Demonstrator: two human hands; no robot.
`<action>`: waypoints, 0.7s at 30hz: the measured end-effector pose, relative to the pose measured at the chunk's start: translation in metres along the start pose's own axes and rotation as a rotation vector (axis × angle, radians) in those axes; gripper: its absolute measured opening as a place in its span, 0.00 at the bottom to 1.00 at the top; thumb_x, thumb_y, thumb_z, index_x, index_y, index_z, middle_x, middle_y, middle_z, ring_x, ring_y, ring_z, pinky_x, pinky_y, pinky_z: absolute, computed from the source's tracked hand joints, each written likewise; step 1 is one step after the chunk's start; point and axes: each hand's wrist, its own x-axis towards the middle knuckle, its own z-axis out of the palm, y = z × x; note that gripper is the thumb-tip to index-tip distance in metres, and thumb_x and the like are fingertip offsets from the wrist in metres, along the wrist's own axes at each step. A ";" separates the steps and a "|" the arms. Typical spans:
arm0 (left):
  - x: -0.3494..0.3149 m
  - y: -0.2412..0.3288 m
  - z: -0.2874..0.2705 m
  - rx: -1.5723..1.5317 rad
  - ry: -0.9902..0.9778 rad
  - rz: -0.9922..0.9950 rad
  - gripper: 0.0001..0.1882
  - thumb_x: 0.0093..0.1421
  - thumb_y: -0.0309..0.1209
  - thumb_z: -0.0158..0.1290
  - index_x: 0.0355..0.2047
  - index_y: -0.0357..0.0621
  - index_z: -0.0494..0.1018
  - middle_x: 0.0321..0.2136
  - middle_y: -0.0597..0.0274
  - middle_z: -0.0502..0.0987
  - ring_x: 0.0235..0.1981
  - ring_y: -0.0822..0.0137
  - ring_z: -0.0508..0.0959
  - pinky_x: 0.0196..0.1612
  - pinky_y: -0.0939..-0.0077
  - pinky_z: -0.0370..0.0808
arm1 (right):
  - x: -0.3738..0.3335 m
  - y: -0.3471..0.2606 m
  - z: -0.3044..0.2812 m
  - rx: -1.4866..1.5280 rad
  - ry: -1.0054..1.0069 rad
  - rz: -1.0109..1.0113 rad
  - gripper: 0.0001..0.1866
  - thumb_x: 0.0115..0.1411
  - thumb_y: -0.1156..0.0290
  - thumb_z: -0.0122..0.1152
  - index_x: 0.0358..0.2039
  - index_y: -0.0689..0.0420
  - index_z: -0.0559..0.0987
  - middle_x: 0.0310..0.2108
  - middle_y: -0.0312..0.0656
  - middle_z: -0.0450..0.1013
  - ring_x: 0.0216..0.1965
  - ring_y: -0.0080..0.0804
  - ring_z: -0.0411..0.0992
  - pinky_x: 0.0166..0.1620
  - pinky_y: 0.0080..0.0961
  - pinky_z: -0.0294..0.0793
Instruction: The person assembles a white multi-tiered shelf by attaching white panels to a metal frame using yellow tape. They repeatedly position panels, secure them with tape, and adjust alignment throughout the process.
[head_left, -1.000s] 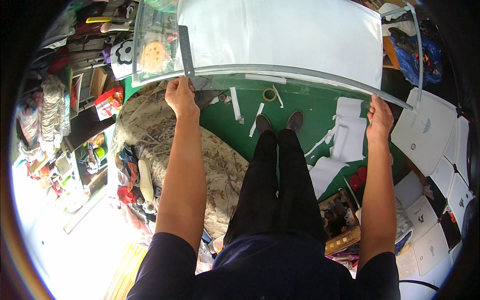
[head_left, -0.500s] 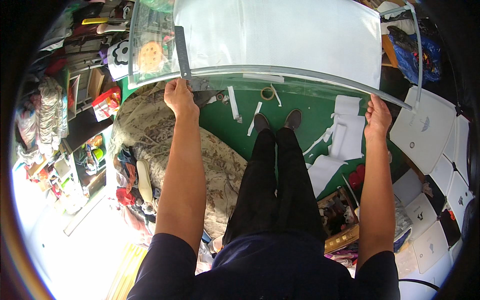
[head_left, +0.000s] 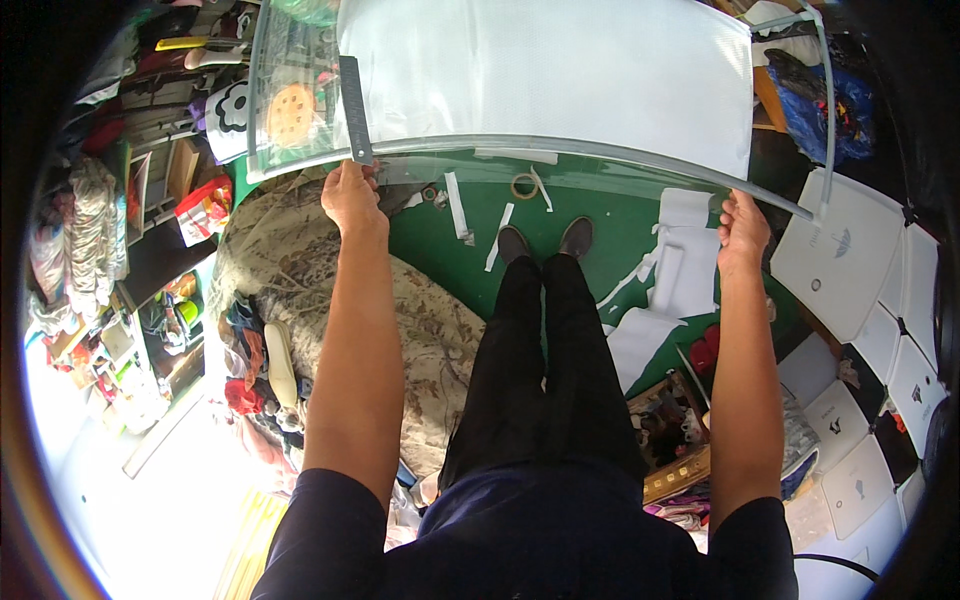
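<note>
Both hands at the near edge of the clear sheet, little shift

Left hand (head_left: 352,203): fingers bent and closed, apparently pinching the near edge of the clear sheet (head_left: 590,175), just below the lower end of a dark ruler (head_left: 355,110). Cannot tell whether a fingertip also bears on the ruler.

Right hand (head_left: 742,228): fingers and thumb drawn together at the same edge, near the right end of a grey bar (head_left: 700,173). It seems to have hold of the sheet there; exact contact too small to read.

Position: the clear sheet spans the gap between the hands, part of it hanging on the near side of the bar. A white panel (head_left: 560,70) lies beyond the bar, and the ruler lies across near its left edge.

Change over the last second: everything slides slightly left in view, the ruler, sheet and shoes (head_left: 576,238) together. Both hands keep their places along the edge. Judgement: mostly head motion; the hold and the ruler's placement read as steady, so the work itself has barely altered.

Floor (head_left: 440,250): green, with a tape roll (head_left: 514,186), white strips (head_left: 456,207) and larger white pieces (head_left: 690,265) near the shoes.
</note>
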 end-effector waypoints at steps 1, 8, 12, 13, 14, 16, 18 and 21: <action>-0.001 0.001 0.001 0.009 0.005 -0.004 0.11 0.61 0.34 0.57 0.28 0.38 0.72 0.24 0.61 0.78 0.18 0.78 0.66 0.18 0.82 0.61 | 0.001 -0.001 0.000 -0.005 -0.003 0.006 0.16 0.54 0.56 0.70 0.37 0.54 0.81 0.29 0.32 0.75 0.24 0.18 0.65 0.26 0.19 0.62; 0.006 -0.003 -0.005 0.067 -0.023 -0.037 0.15 0.62 0.40 0.60 0.31 0.41 0.72 0.30 0.57 0.81 0.20 0.76 0.66 0.19 0.77 0.59 | -0.001 -0.003 0.001 -0.004 0.007 0.032 0.17 0.53 0.55 0.71 0.35 0.53 0.81 0.29 0.32 0.74 0.25 0.19 0.65 0.24 0.19 0.60; 0.012 -0.008 -0.008 0.075 -0.021 -0.013 0.12 0.62 0.37 0.58 0.32 0.41 0.73 0.31 0.57 0.81 0.20 0.76 0.67 0.19 0.77 0.59 | 0.002 -0.001 -0.002 -0.026 -0.016 0.011 0.17 0.53 0.54 0.71 0.35 0.53 0.81 0.29 0.32 0.74 0.27 0.20 0.66 0.26 0.20 0.61; 0.013 -0.008 -0.009 0.071 -0.028 -0.017 0.11 0.62 0.37 0.58 0.31 0.42 0.73 0.31 0.58 0.81 0.20 0.76 0.67 0.19 0.77 0.59 | 0.000 -0.001 -0.001 -0.034 -0.017 0.005 0.17 0.53 0.53 0.70 0.35 0.53 0.81 0.29 0.33 0.74 0.27 0.20 0.66 0.26 0.21 0.61; 0.013 -0.009 -0.009 0.067 -0.034 -0.020 0.10 0.62 0.36 0.58 0.31 0.42 0.74 0.30 0.58 0.81 0.20 0.76 0.67 0.19 0.77 0.59 | -0.001 -0.002 -0.001 -0.042 -0.018 -0.001 0.18 0.53 0.53 0.70 0.35 0.53 0.81 0.30 0.33 0.74 0.27 0.20 0.66 0.27 0.21 0.62; 0.012 -0.008 -0.008 0.080 -0.033 -0.038 0.10 0.62 0.36 0.58 0.33 0.42 0.74 0.30 0.59 0.81 0.20 0.76 0.67 0.19 0.78 0.60 | 0.001 -0.001 -0.003 -0.050 -0.008 -0.004 0.18 0.53 0.53 0.70 0.36 0.53 0.82 0.30 0.33 0.74 0.28 0.21 0.66 0.27 0.21 0.62; 0.013 -0.008 -0.009 0.067 -0.046 -0.058 0.10 0.62 0.36 0.58 0.34 0.42 0.75 0.30 0.60 0.81 0.20 0.76 0.67 0.20 0.78 0.60 | 0.002 0.000 -0.003 -0.052 -0.007 -0.003 0.18 0.53 0.53 0.70 0.36 0.53 0.82 0.30 0.33 0.75 0.28 0.21 0.66 0.28 0.22 0.62; 0.013 -0.007 -0.012 0.030 -0.063 -0.092 0.12 0.62 0.37 0.59 0.38 0.41 0.76 0.30 0.60 0.81 0.20 0.76 0.66 0.20 0.78 0.60 | 0.002 0.002 -0.001 -0.034 -0.007 0.014 0.19 0.53 0.53 0.70 0.37 0.53 0.82 0.31 0.33 0.75 0.28 0.21 0.67 0.28 0.22 0.63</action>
